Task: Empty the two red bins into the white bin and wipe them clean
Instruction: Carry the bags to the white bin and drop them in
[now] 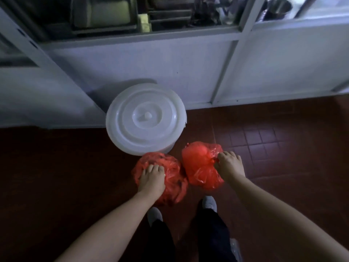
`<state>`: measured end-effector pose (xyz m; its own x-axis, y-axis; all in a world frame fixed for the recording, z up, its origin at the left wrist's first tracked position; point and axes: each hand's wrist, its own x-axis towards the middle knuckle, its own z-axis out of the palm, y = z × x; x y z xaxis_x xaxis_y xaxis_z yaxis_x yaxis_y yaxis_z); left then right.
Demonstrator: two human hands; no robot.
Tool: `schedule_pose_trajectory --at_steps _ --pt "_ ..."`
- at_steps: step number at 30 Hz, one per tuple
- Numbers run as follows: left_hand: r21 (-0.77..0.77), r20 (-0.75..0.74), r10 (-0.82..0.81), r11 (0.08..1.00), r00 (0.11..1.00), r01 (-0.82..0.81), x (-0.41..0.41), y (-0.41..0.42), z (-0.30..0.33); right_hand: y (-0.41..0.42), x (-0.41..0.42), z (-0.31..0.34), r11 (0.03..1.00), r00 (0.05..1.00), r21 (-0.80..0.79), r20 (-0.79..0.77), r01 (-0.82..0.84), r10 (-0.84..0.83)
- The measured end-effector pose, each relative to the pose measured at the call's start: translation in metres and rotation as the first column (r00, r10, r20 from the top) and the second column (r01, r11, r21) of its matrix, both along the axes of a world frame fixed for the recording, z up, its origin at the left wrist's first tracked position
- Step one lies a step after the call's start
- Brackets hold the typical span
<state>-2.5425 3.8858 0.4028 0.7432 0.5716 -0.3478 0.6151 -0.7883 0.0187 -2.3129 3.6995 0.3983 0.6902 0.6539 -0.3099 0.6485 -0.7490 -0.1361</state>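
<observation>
View: a head-worn camera looks down at a dim room with a dark red tiled floor [273, 140] and a pale cabinet wall [132, 69] behind.
White bin [146, 120]: one, round, standing on the floor against the cabinet wall, its white lid [147, 115] seated on top.
Red bins: two, side by side on the floor just in front of the white bin, each wrapped in a crinkled red plastic liner; the bins' own walls cannot be made out under the plastic.
Left red bin [170, 178]: nearer the viewer, dark contents showing through its liner.
Right red bin [198, 163]: just beside the left one, the two touching or nearly so; its liner is gathered toward the right.
Left hand [152, 179]: lies over the top of the left red bin, fingers [151, 170] curled down into the plastic; whether they pinch it or only press cannot be told.
Right hand [229, 163]: fingers bunched tight on the gathered plastic at the right edge of the right red bin.
Other items counted: two hands, two grey shoes [209, 203], one lid.
Progress (judged): early stage; both red bins appear full and the white bin is closed.
Remaining (judged): lift the lid, empty both red bins into the white bin, wipe both. No cloth is visible.
</observation>
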Motion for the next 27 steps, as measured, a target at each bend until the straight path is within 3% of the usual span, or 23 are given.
schedule_pose_trajectory --at_steps 6,12,21,27 --pt "-0.047 -0.028 -0.124 0.991 0.992 0.122 0.001 0.004 -0.060 -0.009 -0.027 -0.043 0.991 0.990 -0.016 -0.044 0.131 -0.131" --pt "-0.042 -0.016 -0.204 0.978 0.979 0.203 0.024 0.001 -0.149 -0.022 -0.025 -0.132 0.970 0.967 0.016 -0.082 0.243 -0.241" --pt "-0.030 0.170 -0.279 0.957 0.945 0.287 0.057 -0.029 -0.281 -0.051 -0.025 -0.265 0.931 0.924 0.012 -0.133 0.364 -0.359" --pt "-0.025 0.171 -0.283 0.956 0.944 0.291 0.065 -0.036 -0.361 -0.075 -0.027 -0.344 0.896 0.876 -0.042 -0.196 0.442 -0.441"
